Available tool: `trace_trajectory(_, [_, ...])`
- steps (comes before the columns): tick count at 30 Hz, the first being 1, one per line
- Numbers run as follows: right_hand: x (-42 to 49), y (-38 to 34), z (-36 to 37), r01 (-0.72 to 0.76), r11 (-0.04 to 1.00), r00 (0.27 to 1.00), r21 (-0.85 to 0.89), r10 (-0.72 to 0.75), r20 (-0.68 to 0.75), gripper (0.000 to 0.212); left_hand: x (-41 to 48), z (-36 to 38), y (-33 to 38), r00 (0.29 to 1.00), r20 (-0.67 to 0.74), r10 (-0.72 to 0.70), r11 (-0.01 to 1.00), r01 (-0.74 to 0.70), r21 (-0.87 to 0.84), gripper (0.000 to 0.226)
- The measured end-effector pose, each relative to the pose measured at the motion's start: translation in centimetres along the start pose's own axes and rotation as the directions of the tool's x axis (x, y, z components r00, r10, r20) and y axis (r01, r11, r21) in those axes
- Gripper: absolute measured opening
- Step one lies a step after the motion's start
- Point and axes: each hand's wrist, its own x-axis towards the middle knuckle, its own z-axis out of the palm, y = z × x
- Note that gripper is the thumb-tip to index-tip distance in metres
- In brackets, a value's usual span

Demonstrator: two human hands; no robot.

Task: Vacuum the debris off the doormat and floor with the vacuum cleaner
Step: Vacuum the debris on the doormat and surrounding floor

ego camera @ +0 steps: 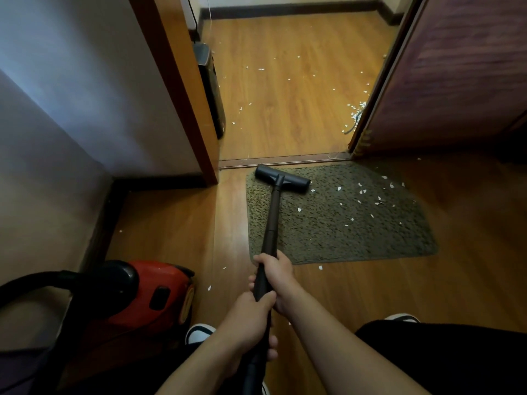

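Black wand [271,223] held in both fists, the right hand [278,276] curled round it in front and the left hand [251,317] wrapped just behind; straight ahead of the grip the floor head [282,178] rests on the green doormat [356,238], at its far left corner. The mat pass seems under way; white scraps [362,191] lie ahead and right of the grip, so the next stroke likely calls for swinging the head rightward, flat on the pile; the floor [285,109] beyond waits.

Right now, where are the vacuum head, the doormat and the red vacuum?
vacuum head [282,178]: head view, middle of the black nozzle bar.
doormat [356,243]: head view, bare green pile near its middle.
red vacuum [151,276]: head view, red top of its body.
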Motion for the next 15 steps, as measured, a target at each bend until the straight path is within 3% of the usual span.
trace_trajectory(3, [1.5,-0.7,0.3,-0.021,0.997,1.0,0.069,0.02,0.002,0.013,0.7,-0.2,0.5,1.0,-0.004,0.009,1.0,-0.009,0.027,0.029])
trace_trajectory(15, [3.4,-0.7,1.1,-0.017,0.997,0.999,0.078,0.02,-0.037,0.008,2.2,-0.6,0.5,1.0,-0.026,-0.001,0.999,0.002,0.051,0.025])
